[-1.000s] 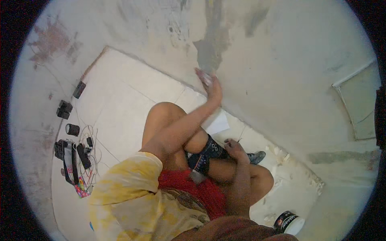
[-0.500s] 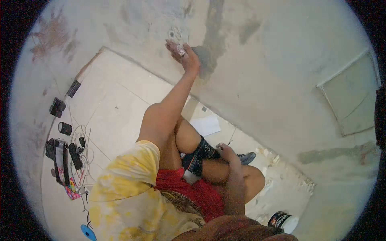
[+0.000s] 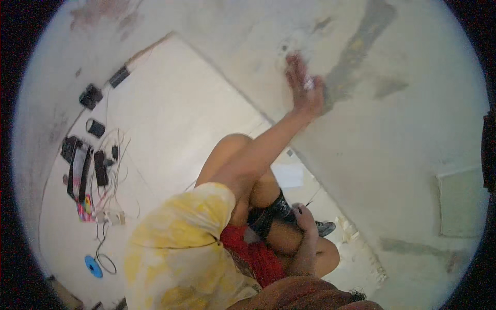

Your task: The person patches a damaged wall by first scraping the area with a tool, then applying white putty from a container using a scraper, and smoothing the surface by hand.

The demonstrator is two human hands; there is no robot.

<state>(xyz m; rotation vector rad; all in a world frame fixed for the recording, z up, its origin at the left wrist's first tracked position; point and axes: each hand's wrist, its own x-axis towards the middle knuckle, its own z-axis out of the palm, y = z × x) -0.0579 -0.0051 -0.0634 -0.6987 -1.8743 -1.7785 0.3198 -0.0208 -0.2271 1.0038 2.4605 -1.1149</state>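
Observation:
At the wall, my left hand (image 3: 306, 88) has its fingers stretched toward a small dark hole (image 3: 284, 48) ringed with white smears. A white lump (image 3: 309, 82), looking like putty, lies between its thumb and fingers; the hand is slightly blurred. Beside it a grey patch (image 3: 356, 57) runs across the wall. My right hand (image 3: 306, 216) rests by my bent leg, next to the black knee band (image 3: 274, 211). Its fingers are closed round a thin dark stick-like thing (image 3: 310, 200), whose kind I cannot make out.
On the pale floor at left are black boxes (image 3: 91, 96), a dark cylinder (image 3: 95, 127), a power strip (image 3: 101, 168) with tangled cables, and a blue disc (image 3: 93, 266). White paper (image 3: 288, 175) lies near the wall's foot. Flaked debris (image 3: 350, 229) lines the right floor edge.
The whole view has turned, so the wall and floor things sit differently. My left hand stays by the hole, its fingers a little blurred now. My right hand still rests by the leg.

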